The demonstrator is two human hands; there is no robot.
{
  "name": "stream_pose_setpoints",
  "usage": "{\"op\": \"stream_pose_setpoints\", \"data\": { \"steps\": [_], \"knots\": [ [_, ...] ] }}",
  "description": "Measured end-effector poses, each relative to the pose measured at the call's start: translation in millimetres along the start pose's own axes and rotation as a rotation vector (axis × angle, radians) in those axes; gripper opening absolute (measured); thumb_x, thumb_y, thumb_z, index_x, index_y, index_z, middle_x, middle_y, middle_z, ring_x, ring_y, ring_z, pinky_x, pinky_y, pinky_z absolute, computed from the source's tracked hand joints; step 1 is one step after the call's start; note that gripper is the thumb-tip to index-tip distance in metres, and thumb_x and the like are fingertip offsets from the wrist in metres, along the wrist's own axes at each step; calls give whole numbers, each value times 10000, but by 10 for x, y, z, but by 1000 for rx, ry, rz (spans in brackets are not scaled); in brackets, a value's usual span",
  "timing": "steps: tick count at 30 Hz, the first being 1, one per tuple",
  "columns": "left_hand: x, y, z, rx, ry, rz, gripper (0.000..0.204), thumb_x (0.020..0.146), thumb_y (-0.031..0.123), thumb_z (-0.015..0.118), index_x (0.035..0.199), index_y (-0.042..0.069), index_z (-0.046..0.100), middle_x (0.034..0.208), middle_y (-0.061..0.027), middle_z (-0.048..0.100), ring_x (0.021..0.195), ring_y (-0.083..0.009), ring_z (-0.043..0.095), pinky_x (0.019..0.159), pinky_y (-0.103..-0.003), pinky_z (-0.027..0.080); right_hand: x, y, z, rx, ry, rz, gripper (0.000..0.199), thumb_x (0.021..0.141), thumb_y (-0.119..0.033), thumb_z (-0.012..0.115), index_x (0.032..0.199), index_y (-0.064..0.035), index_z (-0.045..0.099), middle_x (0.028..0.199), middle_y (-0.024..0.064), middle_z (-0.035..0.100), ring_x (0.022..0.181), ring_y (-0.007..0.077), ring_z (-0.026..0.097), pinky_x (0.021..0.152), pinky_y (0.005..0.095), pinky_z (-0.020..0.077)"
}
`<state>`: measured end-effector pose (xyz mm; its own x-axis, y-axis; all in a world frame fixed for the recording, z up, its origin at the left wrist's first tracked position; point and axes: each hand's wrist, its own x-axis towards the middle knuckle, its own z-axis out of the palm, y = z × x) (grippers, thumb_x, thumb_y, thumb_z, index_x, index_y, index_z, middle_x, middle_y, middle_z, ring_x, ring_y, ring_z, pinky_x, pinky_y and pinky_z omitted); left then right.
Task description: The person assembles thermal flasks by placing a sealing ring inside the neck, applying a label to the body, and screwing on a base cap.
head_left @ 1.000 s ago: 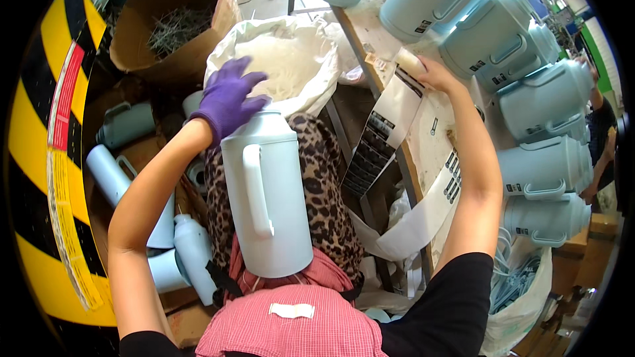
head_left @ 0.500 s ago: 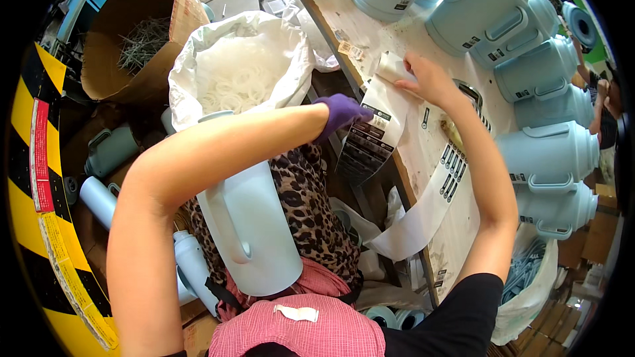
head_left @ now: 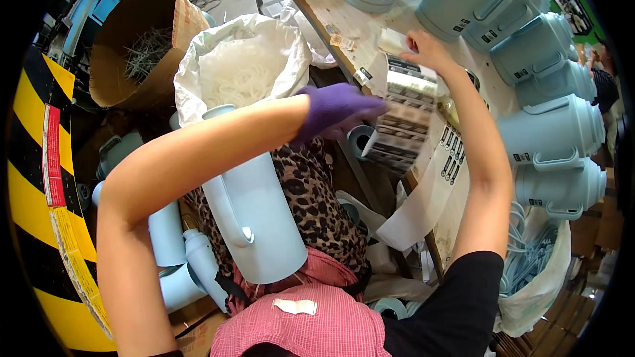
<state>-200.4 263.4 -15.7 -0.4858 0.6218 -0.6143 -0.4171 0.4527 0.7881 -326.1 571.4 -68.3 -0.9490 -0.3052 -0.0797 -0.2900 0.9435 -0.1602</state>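
My right hand is closed on the near end of a white roll of labels at the table's edge. A strip of black-and-white labels hangs from the roll, its lower part blurred by motion. Beside the strip, my left hand wears a purple glove; its fingertips are smeared, so whether they pinch anything is unclear. Across my lap lies a light-blue jug body with a long handle. A second, pale label strip with small black labels curls over the table edge.
Several light-blue jugs line the table's far and right sides. A white sack of clear rings and a carton of thin metal pieces stand left. Blue handle-like parts fill a bag at lower right.
The label strip has swung rightward and blurred. My left hand has shifted slightly, its fingers now smeared. My right hand has stayed at the roll, and the view has turned a little.
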Motion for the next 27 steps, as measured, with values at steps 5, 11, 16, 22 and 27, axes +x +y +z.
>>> {"op": "stream_pose_setpoints", "data": {
  "steps": [5, 11, 16, 22, 27],
  "knots": [
    [-1243, -461, -228, 79, 417, 544, 384, 1023, 178, 546, 1328, -54, 569, 1288, -154, 659, 1165, -220, 623, 1052, -344, 469, -623, -338, 282, 326, 417, -145, 350, 858, -350, 764, 1086, -99, 678, 1137, 87, 644, 1124, 306, 564, 1004, 402, 432],
    [-1864, -1647, -17, -100, 1050, 807, 309, 989, -2, 450, 1238, -74, 616, 1172, -148, 693, 1127, -199, 639, 1066, -332, 433, -868, -421, 837, 373, 459, 5, 413, 812, -368, 802, 1129, -113, 737, 1232, 49, 641, 1191, 291, 534, 1060, 397, 410],
    [-1948, -2559, 289, -401, 1131, 829, 304, 1046, 95, 480, 1267, -86, 587, 1197, -166, 666, 1152, -242, 632, 1084, -373, 449, -766, -391, 901, 403, 453, 162, 347, 788, -317, 825, 1072, -125, 776, 1173, 55, 677, 1179, 299, 532, 1032, 401, 429],
    [-2055, -3170, 601, -582, 1233, 731, 288, 1047, 90, 483, 1253, -78, 594, 1176, -151, 672, 1118, -234, 650, 1054, -372, 475, -911, -549, 981, 506, 616, 241, 258, 784, -238, 827, 992, -91, 783, 960, 65, 753, 925, 223, 668, 860, 344, 506],
    [-1918, -3293, 687, -640, 1191, 668, 291, 1049, 84, 506, 1282, -67, 592, 1188, -141, 675, 1122, -216, 651, 1055, -361, 475, -784, -461, 1017, 719, 604, 251, 223, 779, -187, 827, 952, -58, 770, 910, 80, 755, 854, 199, 706, 792, 314, 525]
  ]
}}
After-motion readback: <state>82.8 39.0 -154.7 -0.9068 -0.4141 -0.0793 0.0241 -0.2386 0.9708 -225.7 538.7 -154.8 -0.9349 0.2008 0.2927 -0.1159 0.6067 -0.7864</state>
